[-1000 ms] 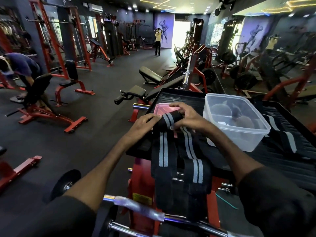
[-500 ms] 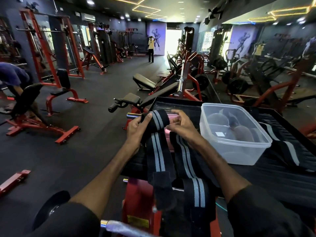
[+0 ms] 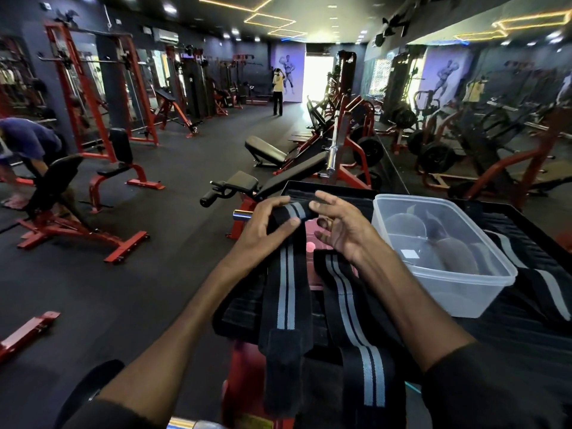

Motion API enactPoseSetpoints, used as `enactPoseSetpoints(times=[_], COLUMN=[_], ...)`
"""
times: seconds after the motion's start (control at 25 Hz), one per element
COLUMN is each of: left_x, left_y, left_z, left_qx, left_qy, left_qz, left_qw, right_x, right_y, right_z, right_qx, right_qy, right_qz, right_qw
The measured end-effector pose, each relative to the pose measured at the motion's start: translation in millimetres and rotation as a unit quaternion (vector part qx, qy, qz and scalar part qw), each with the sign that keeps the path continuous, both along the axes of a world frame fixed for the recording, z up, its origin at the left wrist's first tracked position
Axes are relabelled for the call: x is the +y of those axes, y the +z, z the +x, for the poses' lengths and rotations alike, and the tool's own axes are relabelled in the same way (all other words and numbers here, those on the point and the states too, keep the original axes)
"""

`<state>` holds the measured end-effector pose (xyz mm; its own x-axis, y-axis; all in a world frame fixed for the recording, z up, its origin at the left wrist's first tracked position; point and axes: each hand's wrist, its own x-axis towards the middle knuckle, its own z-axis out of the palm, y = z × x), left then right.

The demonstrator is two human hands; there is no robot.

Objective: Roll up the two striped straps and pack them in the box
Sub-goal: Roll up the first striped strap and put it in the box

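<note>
While in left hand (image 3: 266,232), striped strap (image 3: 286,292) tail-end nearward.

Three striped straps (image 3: 286,292); one clear plastic box (image 3: 445,274); one left hand (image 3: 266,230); one right hand (image 3: 343,230); two people (image 3: 277,91) farther off.

A dim gym has a dark rubber floor (image 3: 192,252), red-framed benches (image 3: 119,171) and a red power rack (image 3: 72,88). Daylight glares through a far doorway (image 3: 318,77); angular light strips (image 3: 268,20) cross the black ceiling (image 3: 328,13).
</note>
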<state>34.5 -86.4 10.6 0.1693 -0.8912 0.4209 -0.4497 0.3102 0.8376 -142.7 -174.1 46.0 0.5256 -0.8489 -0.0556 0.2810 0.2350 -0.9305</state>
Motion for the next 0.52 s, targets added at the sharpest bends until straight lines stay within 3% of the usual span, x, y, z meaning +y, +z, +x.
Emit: enactPoseSetpoints(times=[0.08,0.12,0.2,0.4,0.52], left_x=[-6.1,-9.4,-16.7,-31.8,-43.0], left_y=[6.4,10.3,16.9,18.2,7.3], left_z=[-0.3,1.0,11.4,21.2,21.3], left_qx=[-0.135,-0.156,-0.128,-0.043,0.039], left_qy=[0.051,0.075,0.081,0.076,0.093], left_qz=[-0.062,-0.104,-0.164,-0.136,-0.137], left_qw=[0.988,0.979,0.975,0.987,0.985], right_x=[-1.2,-2.4,-7.0,-20.4,-31.5], right_y=[8.2,11.1,15.8,23.7,15.5], right_z=[7.5,10.4,11.0,18.7,29.5], right_qx=[-0.010,-0.002,0.055,0.136,0.176], right_qy=[-0.021,-0.027,-0.023,0.027,0.005], right_qz=[0.002,-0.011,-0.082,-0.259,-0.339], right_qw=[1.000,1.000,0.995,0.956,0.924])
